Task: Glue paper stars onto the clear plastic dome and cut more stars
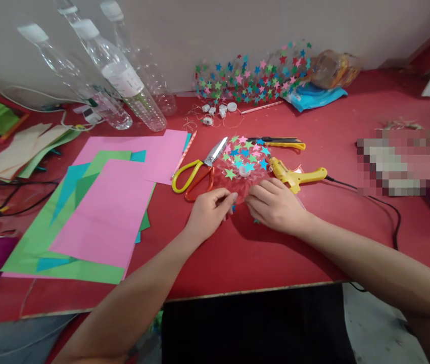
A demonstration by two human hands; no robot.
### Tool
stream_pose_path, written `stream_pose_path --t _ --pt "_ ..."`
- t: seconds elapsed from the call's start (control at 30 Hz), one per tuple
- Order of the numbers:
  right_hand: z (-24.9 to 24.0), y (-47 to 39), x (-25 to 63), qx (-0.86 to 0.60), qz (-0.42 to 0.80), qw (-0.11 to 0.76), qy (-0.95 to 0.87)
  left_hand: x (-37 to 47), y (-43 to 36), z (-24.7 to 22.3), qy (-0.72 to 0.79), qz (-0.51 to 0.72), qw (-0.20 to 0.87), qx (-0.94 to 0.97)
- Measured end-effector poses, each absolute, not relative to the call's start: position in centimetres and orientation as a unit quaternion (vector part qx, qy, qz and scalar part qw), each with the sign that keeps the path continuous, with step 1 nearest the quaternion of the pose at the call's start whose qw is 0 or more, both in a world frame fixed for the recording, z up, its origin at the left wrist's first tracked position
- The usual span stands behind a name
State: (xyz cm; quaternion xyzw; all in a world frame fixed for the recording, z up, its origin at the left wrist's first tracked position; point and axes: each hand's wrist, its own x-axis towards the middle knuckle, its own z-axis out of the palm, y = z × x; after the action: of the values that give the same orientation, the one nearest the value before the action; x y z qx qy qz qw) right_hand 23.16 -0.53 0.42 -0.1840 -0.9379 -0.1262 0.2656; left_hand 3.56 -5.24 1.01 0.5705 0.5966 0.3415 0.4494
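Observation:
A clear plastic piece covered with coloured paper stars (245, 154) lies on the red table in front of my hands. My left hand (211, 210) is at its near left edge, thumb and fingers pressed together; what they hold, if anything, is too small to tell. Close by on the right, my right hand (275, 206) has its fingers curled at the near edge, their tips partly hidden. Small blue bits show beside both hands. Scissors (203, 171) with yellow and orange handles lie left of the stars. A yellow glue gun (298, 174) rests just beyond my right hand.
Pink and green paper sheets (104, 212) spread over the left. Plastic bottles (124, 76) stand behind them. A star-covered clear bottle (252, 78) lies along the wall. A yellow cutter (281, 142) is behind the glue gun, whose black cord (370, 194) runs right.

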Motion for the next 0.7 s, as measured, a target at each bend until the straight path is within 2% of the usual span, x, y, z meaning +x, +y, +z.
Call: stream_pose_path --t 0.13,0.23,0.37,0.7 --pt "1.2 -1.0 23.7 -0.188 -0.130 0.300 -0.926 4.1 -5.4 1.1 0.536 0.342 0.595 0.492" --pt "1.4 -1.4 23.7 -0.182 -0.129 0.301 -0.927 4.5 -5.5 1.3 0.489 0.368 0.646 0.457" --pt "1.5 -1.7 23.6 -0.182 -0.088 0.317 -0.927 4.7 -5.6 1.5 0.463 0.401 0.656 0.442" --pt "1.8 -2.0 23.5 -0.272 0.186 0.347 -0.878 4.8 -6.1 1.7 0.482 0.382 0.605 0.506"
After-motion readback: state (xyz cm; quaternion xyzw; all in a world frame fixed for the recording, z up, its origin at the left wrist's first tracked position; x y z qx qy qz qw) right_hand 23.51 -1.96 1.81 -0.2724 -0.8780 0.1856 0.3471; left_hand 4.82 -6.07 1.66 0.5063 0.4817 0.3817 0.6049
